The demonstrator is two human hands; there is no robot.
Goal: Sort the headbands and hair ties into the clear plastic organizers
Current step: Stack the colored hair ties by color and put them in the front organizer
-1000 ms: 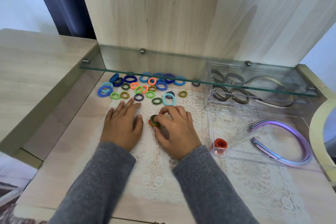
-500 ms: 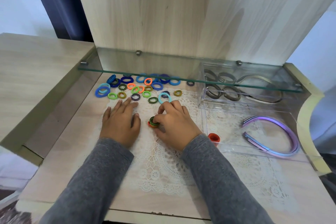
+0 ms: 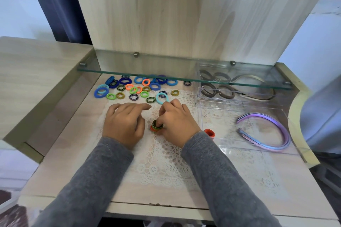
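Stack of hair ties [image 3: 156,127] pinched in right hand [image 3: 178,123]; left hand [image 3: 124,123] relaxed beside grip, empty. Risk: elastic stack could spring apart when lifted.

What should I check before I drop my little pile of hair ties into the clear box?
1. Right hand grips the stack of hair ties: ok.
2. Left hand holds nothing, free to help: ok.
3. Near organizer has bare room between the orange tie and the purple headband: ok.
4. Stack is all one colour: not ok, striped green ties sit on an orange one.
5. How many ties are in the stack: cannot tell.
6. All ties picked up: not ok, many loose hair ties lie by the glass shelf.
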